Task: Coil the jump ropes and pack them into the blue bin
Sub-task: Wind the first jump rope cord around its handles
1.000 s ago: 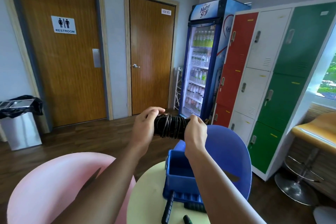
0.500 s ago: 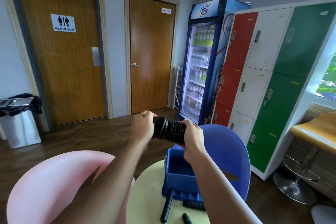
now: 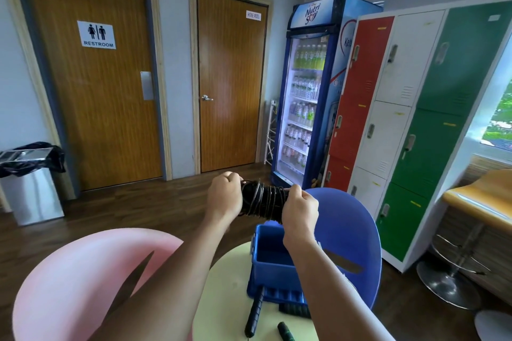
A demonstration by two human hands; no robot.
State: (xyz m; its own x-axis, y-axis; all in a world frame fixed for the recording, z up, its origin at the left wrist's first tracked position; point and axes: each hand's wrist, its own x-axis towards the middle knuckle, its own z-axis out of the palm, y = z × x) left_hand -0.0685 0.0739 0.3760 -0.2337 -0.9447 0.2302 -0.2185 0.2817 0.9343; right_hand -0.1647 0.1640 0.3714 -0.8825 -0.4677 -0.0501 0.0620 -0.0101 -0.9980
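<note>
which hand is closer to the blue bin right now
Right. The right hand is just above the blue bin, at its far rim; the left hand is higher, off to the left.

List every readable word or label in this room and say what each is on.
"RESTROOM": white sign on the left door.
"HOSE REEL": small label on the middle door.
"Nutri Soy": drinks fridge header.
Fridge side lettering and bottle labels: cut off or too small.

2 hands (image 3: 224, 199), 1 rope coil (image 3: 263, 202), 1 blue bin (image 3: 273, 271), 2 doors (image 3: 94, 77).
</note>
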